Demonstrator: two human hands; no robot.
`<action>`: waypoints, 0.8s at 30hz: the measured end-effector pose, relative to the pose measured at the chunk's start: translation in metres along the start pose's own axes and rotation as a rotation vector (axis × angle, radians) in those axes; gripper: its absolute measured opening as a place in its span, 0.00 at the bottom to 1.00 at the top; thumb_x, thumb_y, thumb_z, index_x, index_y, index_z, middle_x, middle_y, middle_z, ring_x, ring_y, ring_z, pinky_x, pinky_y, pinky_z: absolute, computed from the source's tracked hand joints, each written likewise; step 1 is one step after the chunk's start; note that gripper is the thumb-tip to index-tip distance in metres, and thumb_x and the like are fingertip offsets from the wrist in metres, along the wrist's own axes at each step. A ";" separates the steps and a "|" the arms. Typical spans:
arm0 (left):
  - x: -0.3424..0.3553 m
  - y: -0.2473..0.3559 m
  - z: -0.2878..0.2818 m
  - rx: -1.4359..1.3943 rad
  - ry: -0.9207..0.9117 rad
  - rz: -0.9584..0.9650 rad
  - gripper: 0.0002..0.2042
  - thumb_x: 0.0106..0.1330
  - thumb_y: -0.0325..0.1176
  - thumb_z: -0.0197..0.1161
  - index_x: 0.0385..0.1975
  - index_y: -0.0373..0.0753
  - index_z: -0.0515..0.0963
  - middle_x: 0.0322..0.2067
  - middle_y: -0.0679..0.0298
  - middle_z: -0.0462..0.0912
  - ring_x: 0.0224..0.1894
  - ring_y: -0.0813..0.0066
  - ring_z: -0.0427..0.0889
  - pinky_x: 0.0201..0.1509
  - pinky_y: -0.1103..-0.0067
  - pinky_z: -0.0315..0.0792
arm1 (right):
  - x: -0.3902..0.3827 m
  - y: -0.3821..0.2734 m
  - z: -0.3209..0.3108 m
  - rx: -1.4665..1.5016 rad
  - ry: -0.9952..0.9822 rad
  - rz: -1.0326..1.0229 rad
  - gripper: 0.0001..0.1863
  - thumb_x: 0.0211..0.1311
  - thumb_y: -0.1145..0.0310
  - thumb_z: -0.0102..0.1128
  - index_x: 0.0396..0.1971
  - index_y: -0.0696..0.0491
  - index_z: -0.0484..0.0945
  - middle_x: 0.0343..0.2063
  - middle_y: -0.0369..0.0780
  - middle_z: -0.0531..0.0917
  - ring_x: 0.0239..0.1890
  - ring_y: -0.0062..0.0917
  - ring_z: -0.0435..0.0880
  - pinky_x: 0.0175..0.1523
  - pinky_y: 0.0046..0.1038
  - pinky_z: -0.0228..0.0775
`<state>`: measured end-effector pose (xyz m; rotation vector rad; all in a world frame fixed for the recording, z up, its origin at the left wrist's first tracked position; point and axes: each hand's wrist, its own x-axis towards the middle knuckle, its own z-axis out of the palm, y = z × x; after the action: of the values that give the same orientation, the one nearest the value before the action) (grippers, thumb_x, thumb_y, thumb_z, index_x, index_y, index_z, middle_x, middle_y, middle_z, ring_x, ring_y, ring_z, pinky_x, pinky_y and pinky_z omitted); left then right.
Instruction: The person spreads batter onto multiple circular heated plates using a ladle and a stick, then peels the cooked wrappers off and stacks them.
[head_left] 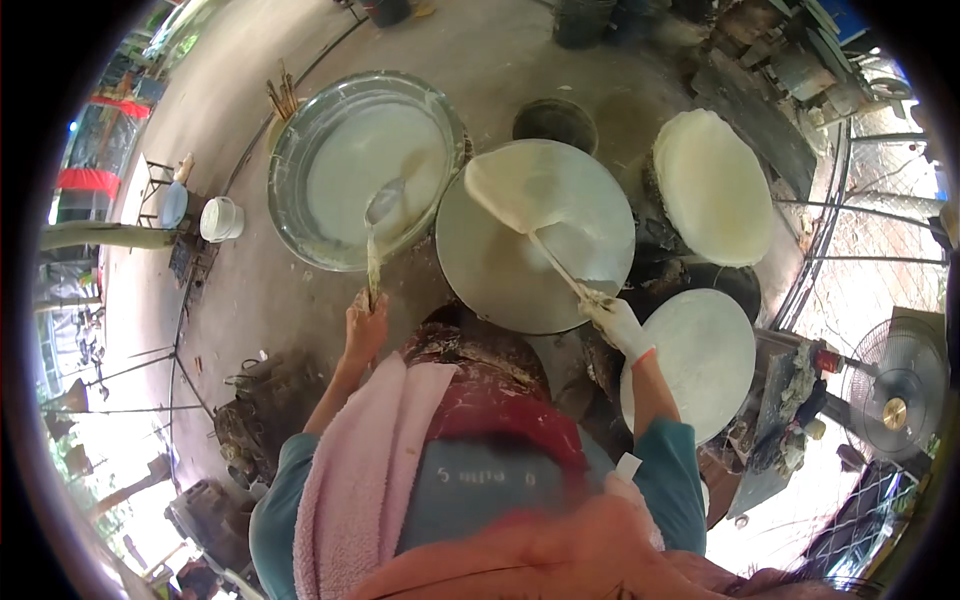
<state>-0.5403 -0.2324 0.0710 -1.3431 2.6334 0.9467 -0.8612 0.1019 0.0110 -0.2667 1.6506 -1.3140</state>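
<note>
My bare left hand (365, 325) is closed on the handle of a ladle (373, 240), whose bowl is over white batter in a wide metal basin (290, 215). My right hand (620, 325), in a pale glove, grips the long handle of a paddle-like spreader (505, 195). Its broad pale head lies over the left and upper part of a round flat plate (500, 285) coated with a thin pale layer. A second round plate with a white layer (690, 365) is below my right hand. A third, with a raised pale cover or sheet (712, 190), stands at upper right.
A dark pot (553, 125) sits behind the middle plate. A bundle of sticks (282, 98) stands beside the basin, a white bucket (222, 220) to its left. A fan (895, 370) is at far right, metal clutter (255, 410) at lower left, and dark boards (760, 110) at upper right.
</note>
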 end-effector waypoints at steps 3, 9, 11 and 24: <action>-0.004 -0.032 0.012 0.820 0.484 0.712 0.13 0.56 0.27 0.57 0.42 0.36 0.75 0.33 0.51 0.75 0.37 0.53 0.74 0.34 0.68 0.68 | 0.001 -0.021 -0.022 0.068 0.041 -0.053 0.19 0.55 0.79 0.61 0.49 0.62 0.74 0.37 0.37 0.81 0.36 0.14 0.76 0.40 0.15 0.69; -0.019 0.003 -0.001 -0.018 0.139 -0.056 0.11 0.62 0.33 0.55 0.35 0.29 0.72 0.27 0.45 0.77 0.31 0.52 0.78 0.33 0.64 0.69 | 0.005 -0.070 -0.019 -0.158 -0.144 0.306 0.19 0.57 0.69 0.64 0.49 0.56 0.76 0.24 0.28 0.76 0.21 0.08 0.68 0.24 0.11 0.57; -0.023 -0.032 0.006 0.012 0.145 0.038 0.12 0.62 0.33 0.55 0.35 0.28 0.71 0.28 0.44 0.77 0.33 0.52 0.77 0.34 0.63 0.68 | -0.010 -0.072 -0.013 -0.146 -0.155 0.250 0.20 0.55 0.70 0.66 0.49 0.55 0.76 0.22 0.26 0.75 0.19 0.07 0.66 0.22 0.13 0.55; 0.074 -0.012 0.033 0.232 0.128 0.282 0.18 0.64 0.38 0.53 0.48 0.32 0.71 0.41 0.41 0.77 0.44 0.49 0.76 0.47 0.63 0.70 | -0.010 -0.064 -0.027 -0.156 -0.191 0.150 0.13 0.56 0.75 0.62 0.43 0.59 0.78 0.31 0.33 0.78 0.30 0.17 0.77 0.34 0.17 0.72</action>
<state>-0.5852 -0.2738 0.0159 -1.0326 2.9736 0.5648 -0.9012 0.1001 0.0686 -0.3431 1.5802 -1.0177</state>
